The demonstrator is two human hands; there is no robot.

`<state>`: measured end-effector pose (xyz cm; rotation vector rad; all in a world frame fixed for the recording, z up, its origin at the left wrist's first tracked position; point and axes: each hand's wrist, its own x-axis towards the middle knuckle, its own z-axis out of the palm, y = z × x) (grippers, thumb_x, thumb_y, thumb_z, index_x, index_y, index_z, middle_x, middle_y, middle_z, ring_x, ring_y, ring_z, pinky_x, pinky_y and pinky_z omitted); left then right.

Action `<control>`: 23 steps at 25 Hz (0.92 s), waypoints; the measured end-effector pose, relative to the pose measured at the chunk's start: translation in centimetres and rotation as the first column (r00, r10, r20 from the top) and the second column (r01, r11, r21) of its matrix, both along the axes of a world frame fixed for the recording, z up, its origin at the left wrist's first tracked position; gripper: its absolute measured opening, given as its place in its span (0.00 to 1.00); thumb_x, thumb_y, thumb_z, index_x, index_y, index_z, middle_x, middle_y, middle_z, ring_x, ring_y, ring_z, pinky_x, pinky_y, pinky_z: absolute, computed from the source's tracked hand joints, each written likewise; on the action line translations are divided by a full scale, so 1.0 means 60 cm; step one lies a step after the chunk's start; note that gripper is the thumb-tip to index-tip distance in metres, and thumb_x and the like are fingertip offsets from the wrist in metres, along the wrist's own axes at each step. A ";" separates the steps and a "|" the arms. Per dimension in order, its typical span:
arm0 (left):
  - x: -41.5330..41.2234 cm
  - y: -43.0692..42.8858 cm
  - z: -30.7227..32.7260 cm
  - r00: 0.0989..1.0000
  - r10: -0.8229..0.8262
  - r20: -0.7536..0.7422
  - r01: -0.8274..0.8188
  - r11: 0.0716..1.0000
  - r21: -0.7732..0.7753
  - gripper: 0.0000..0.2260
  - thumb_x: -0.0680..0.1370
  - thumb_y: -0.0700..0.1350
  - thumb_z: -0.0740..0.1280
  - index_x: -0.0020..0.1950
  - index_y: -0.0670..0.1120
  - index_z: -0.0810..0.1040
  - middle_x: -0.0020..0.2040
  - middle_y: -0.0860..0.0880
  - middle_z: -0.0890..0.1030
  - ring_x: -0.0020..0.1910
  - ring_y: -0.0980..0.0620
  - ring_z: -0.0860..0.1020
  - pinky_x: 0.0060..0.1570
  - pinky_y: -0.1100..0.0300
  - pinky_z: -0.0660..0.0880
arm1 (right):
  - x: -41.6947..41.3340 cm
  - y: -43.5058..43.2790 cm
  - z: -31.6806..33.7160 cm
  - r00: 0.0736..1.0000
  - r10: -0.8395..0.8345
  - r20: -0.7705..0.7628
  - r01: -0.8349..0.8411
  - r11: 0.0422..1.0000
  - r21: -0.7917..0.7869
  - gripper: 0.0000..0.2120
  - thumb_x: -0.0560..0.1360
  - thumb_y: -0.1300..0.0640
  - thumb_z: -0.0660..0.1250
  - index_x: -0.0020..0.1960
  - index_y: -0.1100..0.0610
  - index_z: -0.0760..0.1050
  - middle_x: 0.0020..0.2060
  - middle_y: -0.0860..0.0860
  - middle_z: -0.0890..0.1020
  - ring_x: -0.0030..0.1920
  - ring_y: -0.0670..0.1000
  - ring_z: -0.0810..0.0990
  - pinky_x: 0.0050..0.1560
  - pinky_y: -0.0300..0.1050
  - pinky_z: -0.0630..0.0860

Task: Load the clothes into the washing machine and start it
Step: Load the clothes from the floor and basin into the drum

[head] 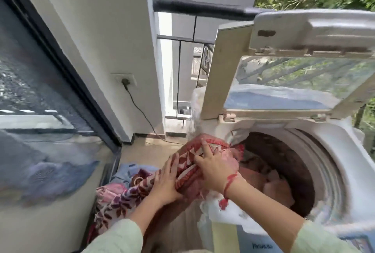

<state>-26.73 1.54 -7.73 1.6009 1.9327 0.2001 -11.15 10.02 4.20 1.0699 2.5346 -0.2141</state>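
Observation:
A white top-loading washing machine stands at the right with its lid raised. Pink cloth lies inside the drum. A red cloth with a pale leaf print is bunched at the drum's left rim. My left hand presses on its left side, and my right hand, with a red thread at the wrist, grips its top. The cloth trails down left into a heap of clothes on the floor.
A dark-framed glass door fills the left. A wall socket with a plug and cable sits on the white wall. A balcony railing runs behind the machine, with greenery beyond.

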 end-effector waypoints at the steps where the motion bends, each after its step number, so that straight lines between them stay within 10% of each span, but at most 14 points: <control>1: 0.015 0.010 0.002 0.996 0.068 0.059 -0.071 0.995 0.065 0.54 0.65 0.59 0.72 0.75 0.54 0.34 0.76 0.54 0.41 0.74 0.56 0.44 0.74 0.46 0.48 | 0.001 -0.012 -0.009 0.999 0.014 -0.049 -0.012 0.999 0.034 0.30 0.72 0.53 0.64 0.72 0.49 0.58 0.74 0.58 0.50 0.64 0.66 0.69 0.60 0.60 0.71; 5: 0.047 0.027 0.056 0.948 0.191 0.255 -0.253 0.938 0.239 0.22 0.65 0.57 0.66 0.59 0.58 0.75 0.56 0.50 0.80 0.56 0.48 0.78 0.51 0.60 0.72 | 0.035 -0.018 -0.013 0.955 0.068 -0.288 -0.057 0.997 0.046 0.17 0.72 0.61 0.62 0.60 0.53 0.65 0.55 0.54 0.71 0.49 0.59 0.76 0.45 0.52 0.76; 8: 0.061 0.033 0.130 0.895 0.362 0.261 -0.447 0.714 0.539 0.17 0.70 0.39 0.71 0.52 0.59 0.80 0.48 0.52 0.80 0.47 0.48 0.78 0.48 0.53 0.76 | 0.098 0.003 0.038 0.835 0.040 -0.549 -0.019 0.999 0.044 0.17 0.67 0.65 0.66 0.53 0.54 0.66 0.46 0.54 0.74 0.42 0.59 0.76 0.34 0.47 0.71; 13: 0.214 0.105 0.291 0.960 0.279 0.007 -0.131 0.427 0.895 0.25 0.65 0.39 0.76 0.59 0.55 0.79 0.48 0.51 0.77 0.47 0.52 0.73 0.47 0.59 0.60 | 0.296 0.047 0.126 0.638 0.261 -0.724 0.220 0.839 0.497 0.30 0.69 0.65 0.62 0.70 0.51 0.64 0.40 0.53 0.69 0.38 0.51 0.70 0.36 0.42 0.69; 17: 0.370 0.162 0.296 0.960 -0.014 -0.278 0.187 0.774 0.605 0.40 0.64 0.47 0.75 0.73 0.57 0.62 0.57 0.49 0.73 0.56 0.47 0.73 0.58 0.47 0.64 | 0.453 0.104 0.117 0.801 0.048 -0.596 0.408 0.686 0.603 0.29 0.69 0.66 0.66 0.68 0.51 0.71 0.42 0.56 0.73 0.40 0.58 0.75 0.35 0.49 0.74; 20: 0.361 0.153 0.251 0.975 -0.222 -0.017 0.220 0.954 0.202 0.39 0.73 0.55 0.68 0.76 0.57 0.48 0.74 0.50 0.57 0.76 0.46 0.49 0.69 0.37 0.41 | 0.483 0.137 0.042 0.935 -0.353 -0.026 0.352 0.923 0.155 0.29 0.71 0.61 0.66 0.70 0.44 0.66 0.61 0.59 0.71 0.58 0.63 0.74 0.54 0.56 0.76; 23: 0.218 0.076 0.218 0.999 0.023 0.044 -0.041 0.886 0.462 0.35 0.73 0.58 0.65 0.75 0.60 0.49 0.75 0.58 0.50 0.74 0.56 0.43 0.72 0.46 0.42 | 0.391 0.114 0.023 0.942 -0.334 -0.039 0.321 0.927 -0.197 0.28 0.74 0.48 0.66 0.72 0.42 0.62 0.73 0.55 0.60 0.72 0.58 0.61 0.70 0.51 0.63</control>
